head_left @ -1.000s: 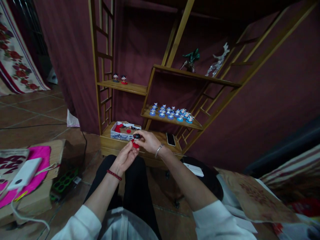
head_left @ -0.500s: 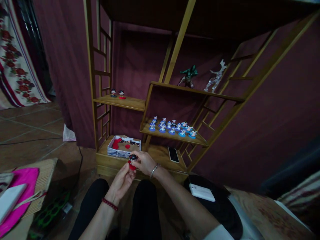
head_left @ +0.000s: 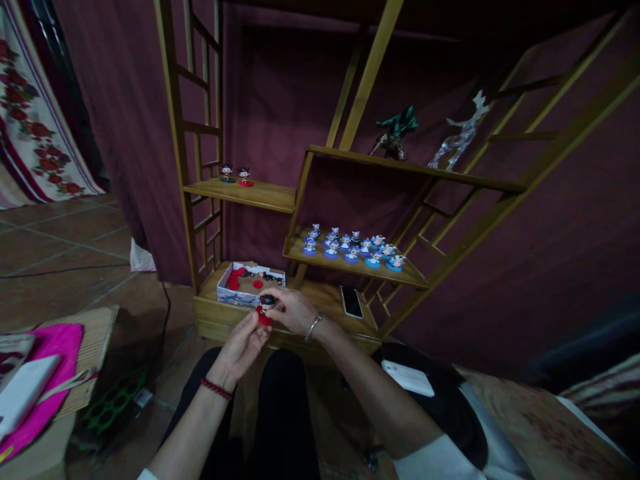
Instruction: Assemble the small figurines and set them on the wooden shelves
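Observation:
Between my two hands is a small doll figurine [head_left: 267, 303] with black hair and a round red base. My left hand [head_left: 243, 343] pinches the red base from below. My right hand [head_left: 295, 310] grips the figurine's upper body from the right side, its fingers partly covering it. Just behind the hands, a cardboard box [head_left: 240, 298] on the lowest shelf holds red pieces and several dark-haired figurines. Two similar figurines, one on a dark base [head_left: 227, 175] and one on a red base [head_left: 245, 177], stand on the left shelf.
Several blue-based figurines [head_left: 351, 255] stand in rows on the middle shelf. Above them are a green statuette [head_left: 397, 133] and a clear deer ornament [head_left: 463, 133]. A phone [head_left: 351, 302] lies on the lowest shelf, and a white box-shaped object [head_left: 407, 378] sits at my right.
The view has shifted slightly, with the shelves appearing closer. Both hands still hold the figurine in front of the box, with almost the same grip.

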Demonstrator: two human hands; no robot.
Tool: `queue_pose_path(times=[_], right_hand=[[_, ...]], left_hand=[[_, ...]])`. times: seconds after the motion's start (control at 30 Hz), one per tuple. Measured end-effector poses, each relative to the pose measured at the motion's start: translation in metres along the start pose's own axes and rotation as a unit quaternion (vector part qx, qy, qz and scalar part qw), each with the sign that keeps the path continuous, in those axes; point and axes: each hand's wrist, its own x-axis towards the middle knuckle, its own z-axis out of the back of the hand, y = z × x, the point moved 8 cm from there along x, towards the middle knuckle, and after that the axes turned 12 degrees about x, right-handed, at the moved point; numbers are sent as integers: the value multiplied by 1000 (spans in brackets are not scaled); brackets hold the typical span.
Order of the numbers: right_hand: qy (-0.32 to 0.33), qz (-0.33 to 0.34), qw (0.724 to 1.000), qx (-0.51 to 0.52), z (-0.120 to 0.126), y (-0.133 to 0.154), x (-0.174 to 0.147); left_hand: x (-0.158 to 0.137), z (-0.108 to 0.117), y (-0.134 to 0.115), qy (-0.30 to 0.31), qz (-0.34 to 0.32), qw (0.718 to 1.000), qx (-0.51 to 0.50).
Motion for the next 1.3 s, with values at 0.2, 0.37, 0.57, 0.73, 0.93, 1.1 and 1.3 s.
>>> queue_pose_path(times=[0.2,0.37,0.57,0.73,0.93,1.1,1.3], right_hand=[[-3,14,999,-33,12,13,10],[-9,-16,999,-40,13,10,11],[-18,13,999,-24,7,11,11],[-11,11,1000,-18,12,18,14],[-19,13,1000,9,30,40,24],[-21,20,999,30,38,51,32],[-30,29,998,44,40,54,39]], left_hand=[[4,-12,-14,28,-26,999,9],[3,-17,-16,23,-15,1000,0],[-1,-13,-17,0,-15,1000,-17],[-1,-18,-26,7,-20,1000,-8],[0,-39,-58,34,-56,998,22],[0,-48,-76,45,-66,996,43],[0,-42,-80,38,-63,995,60]])
